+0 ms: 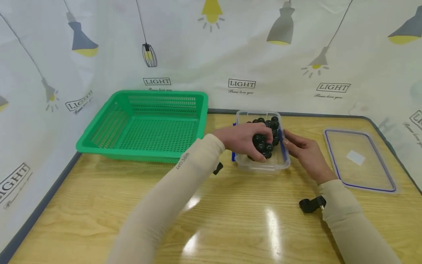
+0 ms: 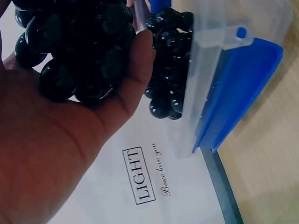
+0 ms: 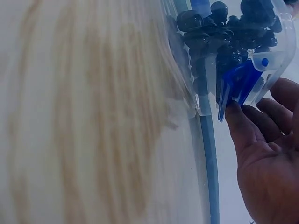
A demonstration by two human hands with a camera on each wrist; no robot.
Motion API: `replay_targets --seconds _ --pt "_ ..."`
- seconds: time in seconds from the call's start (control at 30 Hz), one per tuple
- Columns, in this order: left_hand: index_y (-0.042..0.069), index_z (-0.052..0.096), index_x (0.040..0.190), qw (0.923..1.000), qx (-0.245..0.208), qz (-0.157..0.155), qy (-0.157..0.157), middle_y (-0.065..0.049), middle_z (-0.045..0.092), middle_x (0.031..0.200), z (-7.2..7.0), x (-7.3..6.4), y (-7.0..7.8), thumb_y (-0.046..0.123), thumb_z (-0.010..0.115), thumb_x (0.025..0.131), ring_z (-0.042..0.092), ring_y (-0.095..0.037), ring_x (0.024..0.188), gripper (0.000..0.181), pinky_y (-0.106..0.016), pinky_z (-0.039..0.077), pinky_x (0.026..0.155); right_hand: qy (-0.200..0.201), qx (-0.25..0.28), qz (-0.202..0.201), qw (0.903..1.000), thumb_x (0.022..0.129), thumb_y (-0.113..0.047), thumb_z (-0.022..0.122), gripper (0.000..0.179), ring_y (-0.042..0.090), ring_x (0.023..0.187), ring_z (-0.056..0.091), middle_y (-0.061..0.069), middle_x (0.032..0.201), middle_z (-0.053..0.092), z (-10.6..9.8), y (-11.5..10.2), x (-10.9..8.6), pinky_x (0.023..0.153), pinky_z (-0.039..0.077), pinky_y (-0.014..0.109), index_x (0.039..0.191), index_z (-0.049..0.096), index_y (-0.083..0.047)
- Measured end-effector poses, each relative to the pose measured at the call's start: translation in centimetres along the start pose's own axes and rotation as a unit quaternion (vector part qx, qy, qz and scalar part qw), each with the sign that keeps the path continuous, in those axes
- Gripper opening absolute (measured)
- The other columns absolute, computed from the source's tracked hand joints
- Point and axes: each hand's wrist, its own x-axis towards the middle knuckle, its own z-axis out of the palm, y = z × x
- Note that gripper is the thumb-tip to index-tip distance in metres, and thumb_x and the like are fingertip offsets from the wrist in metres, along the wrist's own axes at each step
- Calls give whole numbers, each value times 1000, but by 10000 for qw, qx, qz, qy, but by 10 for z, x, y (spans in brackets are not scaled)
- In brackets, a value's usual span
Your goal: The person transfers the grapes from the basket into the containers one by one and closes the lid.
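Sleeves [image 1: 165, 209]: Two pale sleeves are spanning the near side of the wooden table [image 1: 99, 209], with a black gadget [image 1: 311, 204] showing at the right wrist.

Left hand [image 1: 242, 141]: Fingers and thumb are clasping a bunch of dark grapes [image 1: 262, 145], cupping its side, apparently so that no single grape is bearing the load. Whether the hidden fingers are spreading or pressing together, one cannot tell.

Held grapes: The bunch is sitting in the near half of the clear box [image 1: 263, 168], over or inside it; contact with the bottom is not showing.

Right hand [image 1: 310, 157]: Fingers are bending loosely, slightly apart, by the box's right wall; one tip, seemingly the thumb's, is touching a blue clip [image 3: 240, 84] without visibly pinching it, probably steadying the box against sliding.

Second bunch [image 1: 274, 126]: More grapes are resting inside the box on the far right, beyond the grip.

Lid [image 1: 370, 172]: Its clear panel is lying flat at right, presumably there to leave the box's top accessible.

Basket [image 1: 90, 145]: Green plastic is standing at far left, likely placed within the left arm's reach.

Backdrop [image 1: 194, 58]: Printed lamps are hanging behind everything.
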Motion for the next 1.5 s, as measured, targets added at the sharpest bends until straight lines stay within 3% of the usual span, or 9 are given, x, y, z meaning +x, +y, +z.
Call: replay_targets --seconds 0.17,0.37,0.57,0.87,1.17,1.5 --pt "22 61 114 9996 -3 -272 31 4 48 126 6 9 -10 36 80 83 48 -15 110 39 -29 43 91 -17 14 51 10000 100 -35 57 60 21 134 42 12 153 37 2 0 1 91 46 19 151 38 -9" --pt "22 62 120 9949 764 -611 -260 3 42 138 18 18 -19 38 74 89 49 -18 115 37 -34 39 100 -76 -93 42 9999 101 -35 56 59 25 136 39 13 153 36 1 -1 0 91 46 19 151 37 -10" --pt "22 62 132 9856 1528 -550 -465 1 41 146 29 25 -17 40 62 97 39 -16 134 40 -44 18 115 1 -96 132 9999 101 -34 56 58 26 137 38 11 153 36 0 0 0 91 46 19 151 37 -12" --pt "21 60 135 9767 2025 -569 -427 2 40 147 38 25 -16 41 54 101 47 -12 128 40 -49 18 115 -2 -7 76 10000 101 -34 56 59 26 136 38 14 153 35 0 1 -1 90 46 18 151 37 -11" --pt "19 61 134 9738 2229 -430 -137 0 42 143 43 27 -19 43 57 99 53 -11 118 43 -48 24 111 -3 -60 112 9999 100 -37 57 61 23 136 40 11 153 37 1 -1 0 91 46 19 152 37 -11" --pt "19 61 132 9757 2129 -499 -118 1 44 141 47 29 -17 38 64 96 53 -12 118 40 -50 26 111 -36 -84 40 10000 101 -34 55 59 26 136 39 13 153 36 0 -2 -1 90 46 18 152 36 -11"
